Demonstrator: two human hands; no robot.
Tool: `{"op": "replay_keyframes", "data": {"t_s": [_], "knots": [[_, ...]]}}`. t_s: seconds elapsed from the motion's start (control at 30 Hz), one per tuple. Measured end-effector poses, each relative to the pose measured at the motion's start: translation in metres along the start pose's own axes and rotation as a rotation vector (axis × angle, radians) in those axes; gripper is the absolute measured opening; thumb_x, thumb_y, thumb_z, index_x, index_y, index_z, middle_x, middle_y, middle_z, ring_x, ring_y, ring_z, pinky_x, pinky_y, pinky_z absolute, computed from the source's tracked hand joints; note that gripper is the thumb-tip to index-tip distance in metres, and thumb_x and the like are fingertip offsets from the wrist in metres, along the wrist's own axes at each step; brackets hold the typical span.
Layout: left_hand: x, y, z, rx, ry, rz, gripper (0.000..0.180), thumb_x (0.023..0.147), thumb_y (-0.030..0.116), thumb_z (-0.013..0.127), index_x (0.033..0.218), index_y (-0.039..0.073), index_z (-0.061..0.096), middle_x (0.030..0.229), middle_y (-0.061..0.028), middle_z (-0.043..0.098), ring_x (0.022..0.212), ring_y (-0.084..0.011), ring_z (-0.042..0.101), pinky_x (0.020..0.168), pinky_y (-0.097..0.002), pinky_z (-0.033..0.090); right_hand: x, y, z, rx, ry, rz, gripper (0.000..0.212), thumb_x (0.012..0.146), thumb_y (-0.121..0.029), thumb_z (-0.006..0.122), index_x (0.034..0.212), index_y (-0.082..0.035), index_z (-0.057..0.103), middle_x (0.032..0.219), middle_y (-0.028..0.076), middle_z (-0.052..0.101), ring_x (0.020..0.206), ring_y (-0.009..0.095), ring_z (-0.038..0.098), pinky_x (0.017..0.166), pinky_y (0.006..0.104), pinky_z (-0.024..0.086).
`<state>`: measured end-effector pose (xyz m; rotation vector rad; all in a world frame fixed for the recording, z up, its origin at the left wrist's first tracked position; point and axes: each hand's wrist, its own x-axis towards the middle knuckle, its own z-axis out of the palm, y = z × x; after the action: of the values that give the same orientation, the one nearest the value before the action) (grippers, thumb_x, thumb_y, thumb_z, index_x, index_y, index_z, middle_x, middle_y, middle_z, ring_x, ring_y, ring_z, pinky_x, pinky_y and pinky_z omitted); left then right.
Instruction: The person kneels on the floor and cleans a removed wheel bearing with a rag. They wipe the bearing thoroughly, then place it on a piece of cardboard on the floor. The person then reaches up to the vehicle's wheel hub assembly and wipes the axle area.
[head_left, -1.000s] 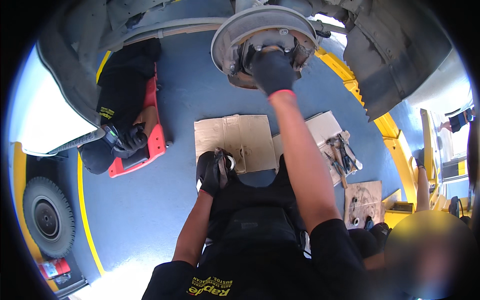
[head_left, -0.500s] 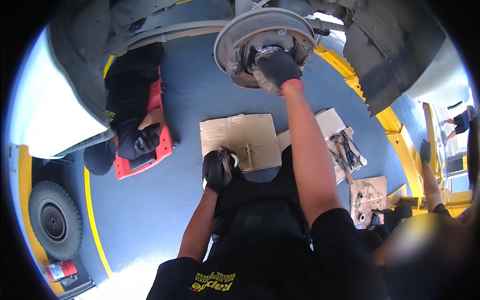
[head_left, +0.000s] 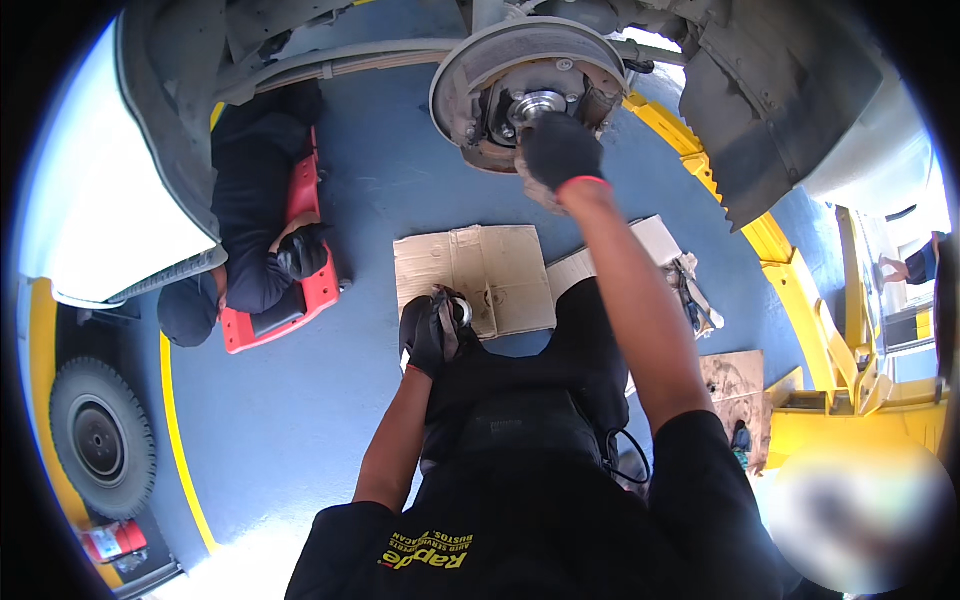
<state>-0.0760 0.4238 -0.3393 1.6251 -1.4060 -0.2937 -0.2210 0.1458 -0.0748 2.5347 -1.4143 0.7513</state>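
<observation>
Above me is a brake assembly (head_left: 450,85), a round grey backing plate with a shiny metal hub (head_left: 537,103) at its centre. My right hand (head_left: 563,152), in a black glove with a red cuff, is closed just below the hub and overlaps its lower edge. Its fingertips are hidden, and I cannot make out what they hold. Greyish, stained material shows along the hand's underside. Low over my lap, my left hand (head_left: 426,332), also gloved in black, is closed around a round metal ring (head_left: 462,312).
Flattened cardboard (head_left: 515,265) lies on the blue floor, with hand tools (head_left: 697,300) to its right. Left, a person (head_left: 250,180) lies on a red creeper (head_left: 322,287). Yellow lift parts (head_left: 800,290) stand right. A wheel (head_left: 102,440) is far left.
My right hand has dropped slightly and uncovered more of the hub's face. My left hand still holds the ring. At the right, the other person's outstretched arm has gone from view.
</observation>
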Motion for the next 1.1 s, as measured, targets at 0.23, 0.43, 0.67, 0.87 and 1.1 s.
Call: {"op": "replay_keyframes", "data": {"t_s": [0.23, 0.43, 0.67, 0.87, 1.1], "knots": [[0.021, 0.060, -0.012, 0.000, -0.143, -0.233, 0.038, 0.112, 0.022, 0.039, 0.106, 0.000, 0.070, 0.084, -0.0199, 0.068, 0.077, -0.0332, 0.069, 0.072, -0.0444, 0.054, 0.025, -0.014, 0.022, -0.309, -0.058, 0.138, 0.022, 0.101, -0.020, 0.059, 0.104, -0.011, 0.079, 0.097, 0.006, 0.077, 0.087, 0.022, 0.077, 0.068, 0.0416, 0.059], [0.010, 0.021, 0.000, -0.191, -0.058, -0.207, 0.041, 0.113, 0.024, 0.038, 0.111, -0.001, 0.071, 0.095, -0.0199, 0.072, 0.089, -0.0369, 0.071, 0.082, -0.0445, 0.054, -0.027, 0.114, 0.045, 1.088, -0.384, 0.187, 0.023, 0.105, -0.024, 0.060, 0.115, -0.007, 0.073, 0.106, 0.008, 0.076, 0.096, 0.023, 0.076, 0.083, 0.0410, 0.059], [0.015, 0.027, 0.004, -0.060, -0.060, -0.092, 0.037, 0.110, 0.020, 0.041, 0.113, -0.001, 0.071, 0.096, -0.0240, 0.072, 0.091, -0.0441, 0.070, 0.083, -0.0498, 0.054, -0.130, 0.110, 0.089, 2.009, -0.525, 0.584, 0.030, 0.110, -0.028, 0.061, 0.127, -0.004, 0.067, 0.117, 0.011, 0.075, 0.106, 0.025, 0.075, 0.099, 0.0402, 0.059], [0.002, 0.007, -0.024, 0.092, -0.039, -0.111, 0.037, 0.110, 0.021, 0.042, 0.118, -0.002, 0.070, 0.106, -0.0263, 0.072, 0.099, -0.0465, 0.069, 0.088, -0.0507, 0.054, -0.115, -0.022, 0.054, 1.510, 0.054, 0.744, 0.023, 0.105, -0.013, 0.072, 0.123, 0.001, 0.075, 0.111, 0.005, 0.076, 0.089, 0.011, 0.069, 0.080, 0.0292, 0.055], [0.015, 0.019, 0.000, 0.005, -0.107, -0.136, 0.038, 0.110, 0.019, 0.043, 0.127, -0.006, 0.067, 0.113, -0.0296, 0.070, 0.107, -0.0455, 0.068, 0.096, -0.0508, 0.052, -0.039, 0.007, 0.116, 0.937, 0.939, 0.655, 0.027, 0.109, -0.017, 0.064, 0.123, 0.005, 0.070, 0.105, 0.010, 0.072, 0.095, 0.021, 0.065, 0.086, 0.0373, 0.052]]}}
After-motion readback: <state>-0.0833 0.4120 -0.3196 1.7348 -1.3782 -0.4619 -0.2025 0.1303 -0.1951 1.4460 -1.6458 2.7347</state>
